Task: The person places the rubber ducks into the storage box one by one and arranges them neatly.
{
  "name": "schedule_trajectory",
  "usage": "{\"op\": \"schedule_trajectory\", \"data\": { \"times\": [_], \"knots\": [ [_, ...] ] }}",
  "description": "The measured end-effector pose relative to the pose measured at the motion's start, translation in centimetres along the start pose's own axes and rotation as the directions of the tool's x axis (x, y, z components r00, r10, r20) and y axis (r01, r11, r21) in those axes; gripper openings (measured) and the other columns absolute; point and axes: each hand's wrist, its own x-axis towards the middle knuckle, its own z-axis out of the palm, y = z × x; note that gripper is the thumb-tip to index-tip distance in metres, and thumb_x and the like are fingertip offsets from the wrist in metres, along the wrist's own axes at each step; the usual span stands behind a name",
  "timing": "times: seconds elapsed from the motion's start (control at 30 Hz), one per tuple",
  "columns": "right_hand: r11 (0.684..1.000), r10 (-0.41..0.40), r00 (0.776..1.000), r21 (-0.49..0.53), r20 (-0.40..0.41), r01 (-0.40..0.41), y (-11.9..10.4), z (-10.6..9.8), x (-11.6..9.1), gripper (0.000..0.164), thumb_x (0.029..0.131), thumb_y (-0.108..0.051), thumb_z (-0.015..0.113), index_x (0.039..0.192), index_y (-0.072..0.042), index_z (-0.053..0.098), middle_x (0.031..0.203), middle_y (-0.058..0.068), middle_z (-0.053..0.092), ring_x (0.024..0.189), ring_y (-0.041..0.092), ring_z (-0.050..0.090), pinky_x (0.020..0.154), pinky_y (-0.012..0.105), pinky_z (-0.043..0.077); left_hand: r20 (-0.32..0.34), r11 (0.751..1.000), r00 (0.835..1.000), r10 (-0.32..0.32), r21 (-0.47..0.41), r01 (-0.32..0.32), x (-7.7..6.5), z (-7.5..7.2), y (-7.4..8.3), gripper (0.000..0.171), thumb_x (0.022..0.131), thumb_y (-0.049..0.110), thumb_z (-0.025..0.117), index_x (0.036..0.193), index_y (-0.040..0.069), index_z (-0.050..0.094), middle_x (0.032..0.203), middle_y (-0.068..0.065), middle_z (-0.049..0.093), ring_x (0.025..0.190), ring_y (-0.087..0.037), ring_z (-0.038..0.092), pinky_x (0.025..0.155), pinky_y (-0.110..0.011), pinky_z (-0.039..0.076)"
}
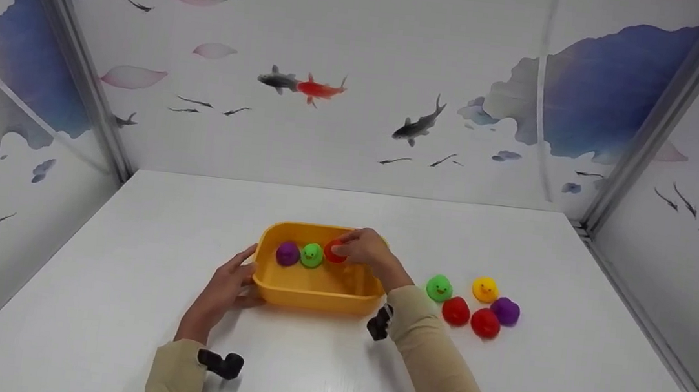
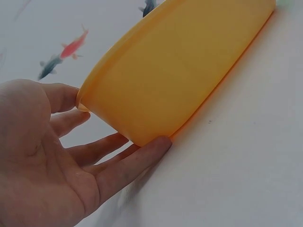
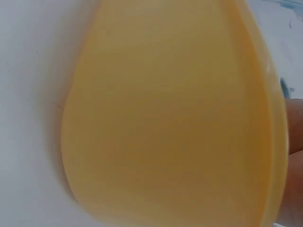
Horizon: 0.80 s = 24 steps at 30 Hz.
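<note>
A yellow plastic basin (image 1: 319,300) stands on the white table, with a purple toy (image 1: 287,254) and a green toy duck (image 1: 311,255) inside. My left hand (image 1: 226,284) rests against the basin's left end. In the left wrist view its fairly straight fingers (image 2: 102,147) touch the rim and the lower edge of the wall. Over the right part of the basin, my right hand (image 1: 369,253) pinches a red toy (image 1: 336,252) beside the green duck. In the right wrist view the basin's wall (image 3: 170,118) hides most of that hand.
Right of the basin, a group of small toys lies on the table (image 1: 305,373): a green duck (image 1: 439,288), a yellow duck (image 1: 485,289), a purple one (image 1: 505,312) and two red ones, one nearer the basin (image 1: 455,311). Printed panels (image 1: 341,150) enclose the table.
</note>
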Motion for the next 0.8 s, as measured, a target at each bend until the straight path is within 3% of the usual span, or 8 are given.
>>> {"op": "schedule_trajectory", "data": {
  "times": [0.13,0.8],
  "knots": [
    [1.0,-0.002,1.0,0.003,-0.01,0.002,0.6,0.3,0.1,0.032,0.091,-0.016,0.073,0.119,-0.001,0.069,0.12,0.015,0.07,0.09,0.021,0.065,0.091,0.034,0.06,0.002,1.0,1.0,0.005,-0.009,-0.005,-0.1,0.1,0.0,0.054,0.107,0.03,0.043,0.159,0.029,0.028,0.15,-0.019,0.051,0.12,-0.029,0.064,0.095,-0.043,0.059],
    [1.0,0.018,0.999,-0.008,-0.037,-0.018,1.4,1.1,0.9,0.027,0.089,-0.014,0.075,0.115,-0.004,0.073,0.114,0.011,0.072,0.088,0.018,0.062,0.086,0.029,0.06,-0.001,1.0,1.0,0.0,0.0,0.0,0.0,0.0,0.1,0.054,0.107,0.031,0.042,0.159,0.03,0.027,0.153,-0.018,0.048,0.128,-0.034,0.059,0.096,-0.043,0.058]
  ]
}}
